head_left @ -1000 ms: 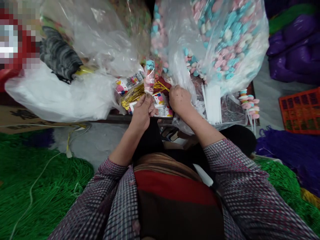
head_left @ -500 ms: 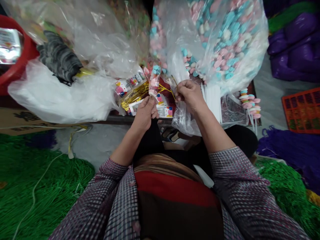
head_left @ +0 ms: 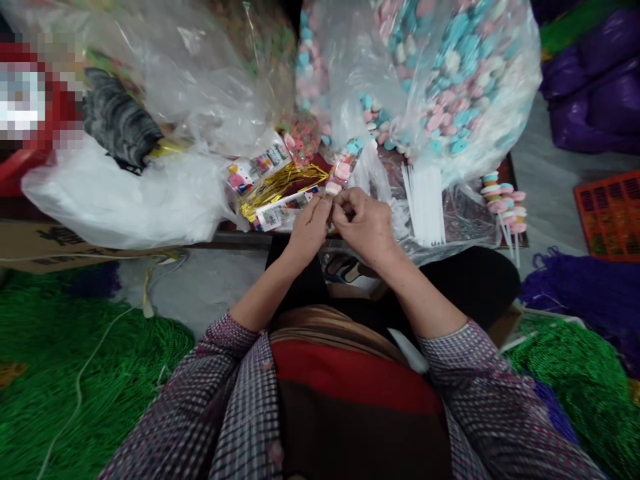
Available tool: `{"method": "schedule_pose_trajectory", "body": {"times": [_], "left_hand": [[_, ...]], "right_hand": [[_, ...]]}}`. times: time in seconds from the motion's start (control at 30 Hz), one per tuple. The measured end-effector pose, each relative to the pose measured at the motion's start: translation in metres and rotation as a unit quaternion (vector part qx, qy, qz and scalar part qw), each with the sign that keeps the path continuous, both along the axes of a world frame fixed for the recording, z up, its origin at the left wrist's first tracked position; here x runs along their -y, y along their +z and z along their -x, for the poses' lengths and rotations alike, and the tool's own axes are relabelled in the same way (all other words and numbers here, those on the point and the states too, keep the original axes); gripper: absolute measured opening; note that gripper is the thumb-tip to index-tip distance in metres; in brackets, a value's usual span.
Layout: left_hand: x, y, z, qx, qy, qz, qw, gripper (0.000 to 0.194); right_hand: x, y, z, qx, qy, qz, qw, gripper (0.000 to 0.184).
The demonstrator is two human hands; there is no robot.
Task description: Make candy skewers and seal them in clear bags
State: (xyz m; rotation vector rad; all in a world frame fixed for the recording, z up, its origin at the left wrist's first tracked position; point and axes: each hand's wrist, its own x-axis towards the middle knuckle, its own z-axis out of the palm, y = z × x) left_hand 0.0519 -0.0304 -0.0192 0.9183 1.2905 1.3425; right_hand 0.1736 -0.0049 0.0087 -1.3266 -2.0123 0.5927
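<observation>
My left hand (head_left: 310, 230) is closed in a pinch on the lower end of a marshmallow skewer (head_left: 342, 171) in a clear wrapper, pink and blue pieces pointing up and away. Against that same end press the fingertips of my right hand (head_left: 367, 225), thumb and forefinger closed. The gold twist tie it carried is now mostly hidden by the fingers. Just left of the hands lies a bundle of gold twist ties (head_left: 283, 185) between printed packets (head_left: 274, 157). White sticks (head_left: 424, 207) lie in a stack to the right of my right hand.
Behind stands a big clear bag of pink, blue and white marshmallows (head_left: 465, 100). Bare marshmallow skewers (head_left: 506, 200) sit at the table's right end. White plastic (head_left: 125, 200), a grey patterned sleeve (head_left: 117, 120) and a red basin (head_left: 63, 107) are on the left. An orange crate (head_left: 610, 213) stands on the floor.
My left hand has moved right with the wrapped skewer, which now leans right. My right hand has come left and down with the twist tie, and the hands now meet at the wrapper's lower end.
</observation>
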Motion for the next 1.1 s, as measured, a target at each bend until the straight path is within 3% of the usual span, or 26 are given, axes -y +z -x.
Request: {"method": "schedule_pose_trajectory", "body": {"times": [0.13, 0.3, 0.4, 0.5, 0.6, 0.7, 0.8, 0.93, 1.03, 1.1], "left_hand": [[-0.001, 0.004, -0.005, 0.077, 0.008, 0.016, 0.997, 0.043], [0.004, 0.023, -0.008, 0.179, -0.063, 0.052, 0.98, 0.046], [0.009, 0.033, -0.004, 0.212, -0.121, 0.1, 0.965, 0.046], [0.012, 0.04, 0.002, 0.243, -0.193, 0.155, 0.938, 0.049], [0.014, 0.043, 0.005, 0.275, -0.264, 0.195, 0.903, 0.053], [0.015, 0.043, 0.005, 0.298, -0.297, 0.217, 0.881, 0.056], [0.014, 0.043, -0.001, 0.302, -0.278, 0.209, 0.888, 0.055], [0.011, 0.041, -0.012, 0.267, -0.183, 0.17, 0.931, 0.051], [0.008, 0.042, -0.015, 0.248, -0.132, 0.149, 0.948, 0.053], [0.006, 0.044, -0.012, 0.255, -0.153, 0.155, 0.942, 0.053]], "right_hand": [[0.004, 0.003, -0.005, -0.125, 0.009, 0.06, 0.99, 0.012], [0.006, 0.006, -0.011, -0.295, 0.022, 0.238, 0.925, 0.041], [0.006, 0.004, -0.016, -0.322, 0.028, 0.285, 0.902, 0.049], [0.005, 0.003, -0.022, -0.347, 0.047, 0.278, 0.894, 0.047], [0.004, 0.002, -0.032, -0.364, 0.095, 0.296, 0.878, 0.048], [0.003, -0.002, -0.038, -0.359, 0.146, 0.341, 0.856, 0.045], [0.004, -0.008, -0.036, -0.38, 0.105, 0.331, 0.857, 0.041], [0.007, -0.014, -0.021, -0.416, -0.001, 0.259, 0.872, 0.039], [0.008, -0.015, -0.014, -0.406, -0.021, 0.236, 0.882, 0.04], [0.007, -0.013, -0.014, -0.394, -0.011, 0.233, 0.889, 0.039]]}}
